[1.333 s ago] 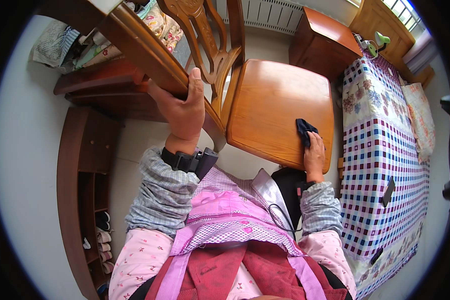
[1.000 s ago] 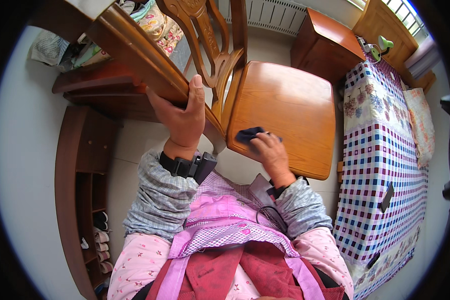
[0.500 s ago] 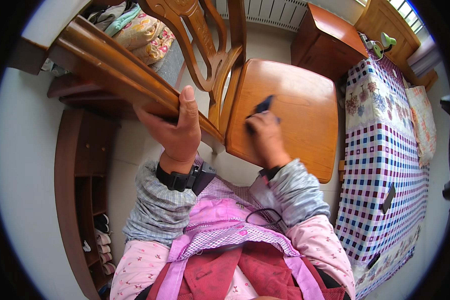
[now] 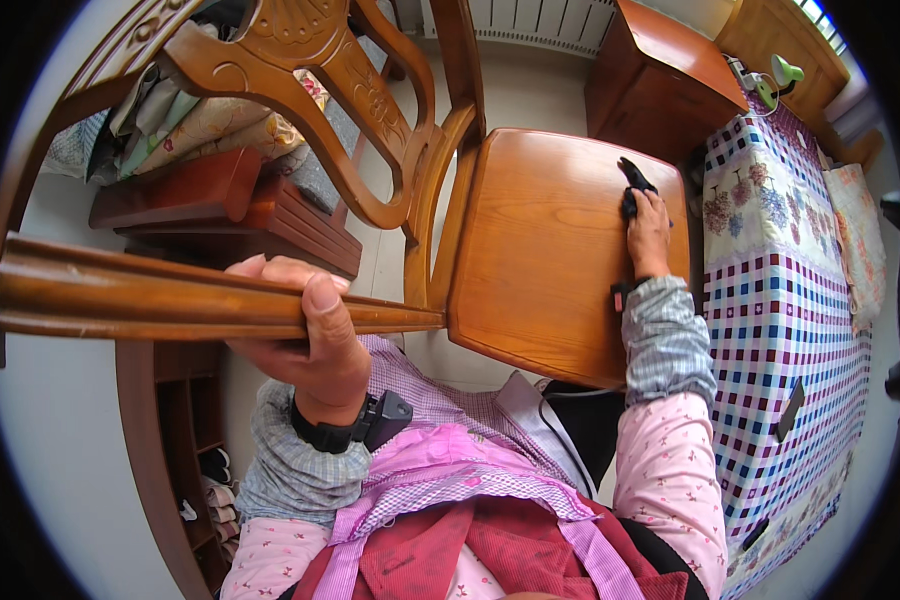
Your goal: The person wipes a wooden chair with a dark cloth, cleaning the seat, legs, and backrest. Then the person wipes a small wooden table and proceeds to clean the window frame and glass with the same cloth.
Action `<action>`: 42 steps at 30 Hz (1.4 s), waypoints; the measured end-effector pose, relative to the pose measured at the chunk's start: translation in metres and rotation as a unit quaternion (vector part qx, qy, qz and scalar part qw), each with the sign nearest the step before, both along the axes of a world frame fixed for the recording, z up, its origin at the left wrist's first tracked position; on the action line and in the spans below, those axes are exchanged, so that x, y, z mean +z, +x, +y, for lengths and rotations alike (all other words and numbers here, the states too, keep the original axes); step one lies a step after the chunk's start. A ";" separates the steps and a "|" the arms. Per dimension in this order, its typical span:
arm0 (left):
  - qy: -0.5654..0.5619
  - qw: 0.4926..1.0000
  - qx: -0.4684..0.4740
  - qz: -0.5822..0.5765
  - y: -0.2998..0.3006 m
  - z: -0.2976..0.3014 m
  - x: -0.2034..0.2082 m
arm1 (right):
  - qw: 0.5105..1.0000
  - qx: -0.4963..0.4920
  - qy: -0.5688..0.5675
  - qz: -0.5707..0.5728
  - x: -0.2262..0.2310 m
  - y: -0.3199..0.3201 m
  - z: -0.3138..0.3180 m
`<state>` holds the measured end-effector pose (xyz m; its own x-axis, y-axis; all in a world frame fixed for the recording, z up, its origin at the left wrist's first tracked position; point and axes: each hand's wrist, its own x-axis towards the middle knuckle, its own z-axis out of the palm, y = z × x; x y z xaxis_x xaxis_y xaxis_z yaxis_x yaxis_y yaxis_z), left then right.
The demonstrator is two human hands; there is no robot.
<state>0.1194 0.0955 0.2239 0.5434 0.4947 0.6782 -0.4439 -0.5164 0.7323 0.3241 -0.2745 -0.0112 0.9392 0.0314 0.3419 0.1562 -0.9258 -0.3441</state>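
A brown wooden chair stands before me, its smooth seat (image 4: 540, 235) facing up and its carved backrest (image 4: 355, 85) on the left. My left hand (image 4: 320, 335) is closed around the chair's near back post (image 4: 160, 300), thumb on top and fingertips showing on the far side. Near the right edge of the seat, my right hand (image 4: 650, 230) presses down on a dark cloth (image 4: 634, 180). Part of the cloth sticks out past the fingers; the rest is hidden under the palm.
To the right is a bed with a checked cover (image 4: 760, 350). A reddish-brown cabinet (image 4: 660, 75) and a green lamp (image 4: 785, 72) stand at the far right. Folded bedding (image 4: 210, 130) lies at the far left, and a shoe cabinet (image 4: 160, 450) stands at the lower left.
My right hand has slid the dark cloth rightward across the seat, toward its far right edge. The back post now lies more level in view, and my left hand still grips it, slightly lower.
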 end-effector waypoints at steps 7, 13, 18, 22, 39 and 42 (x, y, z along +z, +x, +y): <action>0.012 1.000 -0.007 -0.011 -0.001 0.002 -0.005 | 0.988 0.134 0.044 -0.069 -0.024 0.048 0.106; -0.057 0.998 -0.006 0.000 -0.003 -0.002 -0.004 | 0.970 0.229 0.082 -0.009 0.013 -0.029 0.175; -0.015 0.999 0.035 -0.001 0.001 0.002 -0.006 | 0.951 0.301 0.066 0.016 0.045 -0.132 0.168; -0.034 0.998 0.021 0.043 -0.003 0.005 -0.010 | 0.930 0.367 -0.007 0.025 0.068 -0.226 0.134; -0.064 0.998 0.005 0.028 -0.004 -0.001 -0.003 | 0.992 0.095 0.027 0.074 0.037 -0.171 -0.052; -0.051 0.998 0.006 0.021 -0.005 -0.003 -0.002 | 0.994 0.084 0.014 0.062 0.017 -0.107 -0.065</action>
<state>0.1148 0.0930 0.2218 0.5638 0.5671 0.6004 -0.4052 -0.4435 0.7994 0.2170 -0.3393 0.0057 0.9565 0.1830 0.2271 0.2624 -0.8800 -0.3958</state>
